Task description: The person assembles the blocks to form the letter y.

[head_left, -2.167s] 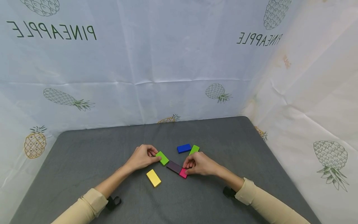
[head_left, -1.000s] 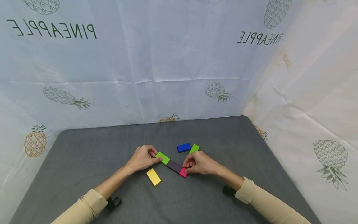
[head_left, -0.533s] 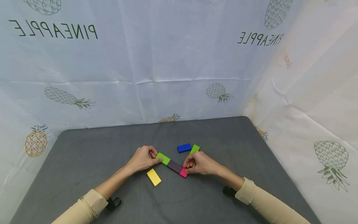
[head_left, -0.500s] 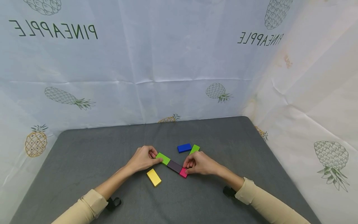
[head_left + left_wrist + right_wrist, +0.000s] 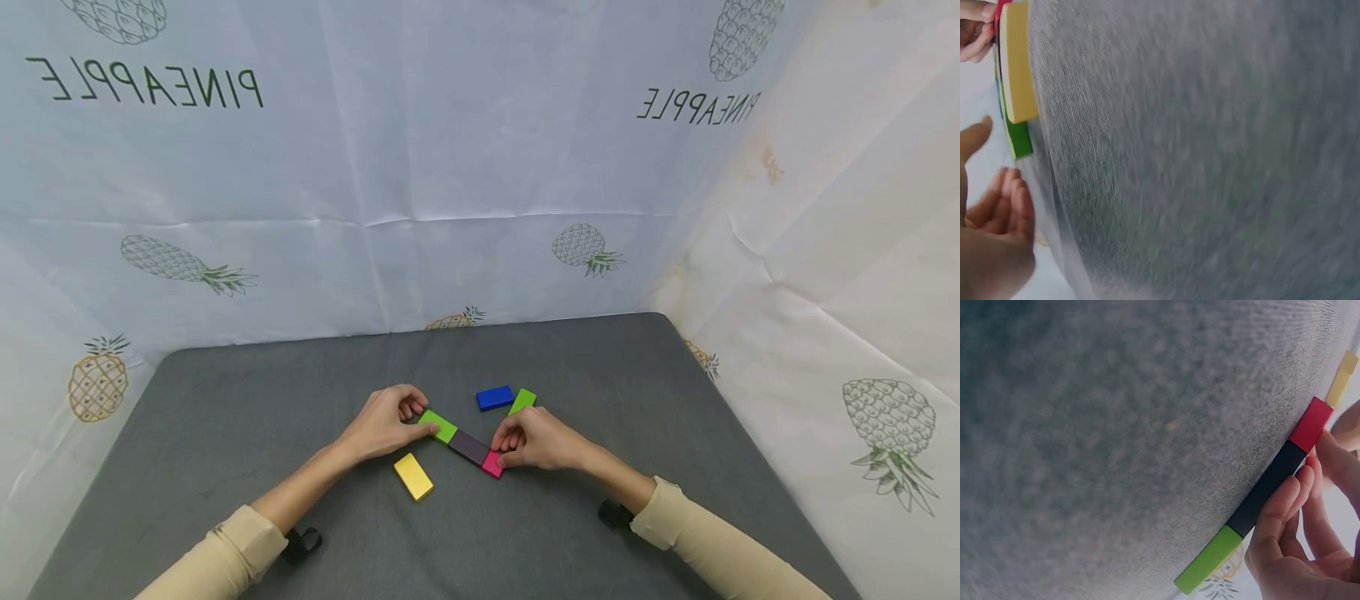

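Observation:
My left hand [image 5: 380, 423] is spread beside a bright green block [image 5: 440, 427]. Its fingers stand apart from the block's end, while the thumb tip overlaps the near side in the head view. That block meets a dark block [image 5: 468, 447], whose other end touches a pinkish-red block [image 5: 492, 463]. My right hand [image 5: 542, 439] pinches the pinkish-red block between thumb and fingers and hides part of it. In the right wrist view, a black block [image 5: 1266, 487] lies between the red block [image 5: 1311, 425] and a green block [image 5: 1208, 559], joined end to end.
A yellow block [image 5: 413, 477] lies alone in front of the left hand. Behind the right hand are a blue block [image 5: 495, 398] and a second green block [image 5: 522, 402], partly covered. All rest on the grey cloth-covered table [image 5: 600, 367], with a white pineapple-print curtain [image 5: 465, 133] around it.
The left green block has slid right and down until flush with the dark block. My left fingers have since lifted and spread away from it. The right hand has stayed in place.

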`<state>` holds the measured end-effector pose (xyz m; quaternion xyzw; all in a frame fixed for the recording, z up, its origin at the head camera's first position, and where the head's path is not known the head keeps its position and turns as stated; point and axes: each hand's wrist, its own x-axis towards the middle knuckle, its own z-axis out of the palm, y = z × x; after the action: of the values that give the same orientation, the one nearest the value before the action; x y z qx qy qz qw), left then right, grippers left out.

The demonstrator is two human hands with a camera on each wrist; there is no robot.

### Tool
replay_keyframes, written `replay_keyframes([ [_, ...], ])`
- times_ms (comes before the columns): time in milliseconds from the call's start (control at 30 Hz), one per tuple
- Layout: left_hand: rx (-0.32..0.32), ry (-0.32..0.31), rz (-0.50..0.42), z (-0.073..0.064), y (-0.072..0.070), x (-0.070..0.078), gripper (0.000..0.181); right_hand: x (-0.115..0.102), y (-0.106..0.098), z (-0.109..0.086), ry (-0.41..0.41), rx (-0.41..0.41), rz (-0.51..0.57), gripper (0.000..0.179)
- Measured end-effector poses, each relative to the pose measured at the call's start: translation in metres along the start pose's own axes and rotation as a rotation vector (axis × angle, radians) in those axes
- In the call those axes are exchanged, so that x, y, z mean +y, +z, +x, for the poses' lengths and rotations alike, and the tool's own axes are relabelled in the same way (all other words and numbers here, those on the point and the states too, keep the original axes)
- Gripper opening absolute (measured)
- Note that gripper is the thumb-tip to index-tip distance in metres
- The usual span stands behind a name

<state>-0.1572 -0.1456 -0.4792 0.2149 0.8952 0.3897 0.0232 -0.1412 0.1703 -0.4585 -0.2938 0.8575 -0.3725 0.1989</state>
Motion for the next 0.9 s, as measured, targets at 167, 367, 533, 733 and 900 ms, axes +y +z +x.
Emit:
replay_keyframes([
  [167,-0.004,0.219,0.039,0.009,-0.001,-0.002,0.039,0.0,0.0,0.0,0.004,-0.003,0.005,0.01],
  [367,-0.17,0.365,0.067,0.02,-0.003,0.0,0.034,0.0,0.0,0.0,0.01,-0.003,0.006,0.011],
  [533,-0.257,0.382,0.072,0.026,0.002,0.0,0.03,0.0,0.0,0.0,0.016,-0.002,0.0,0.011],
  [733,-0.308,0.365,0.027,0.031,0.006,-0.002,0.027,-0.001,-0.001,0.0,0.022,-0.004,-0.011,0.011],
  [900,-0.327,0.354,-0.002,0.033,0.006,-0.006,0.026,-0.002,-0.001,0.001,0.028,-0.005,-0.011,0.011],
])
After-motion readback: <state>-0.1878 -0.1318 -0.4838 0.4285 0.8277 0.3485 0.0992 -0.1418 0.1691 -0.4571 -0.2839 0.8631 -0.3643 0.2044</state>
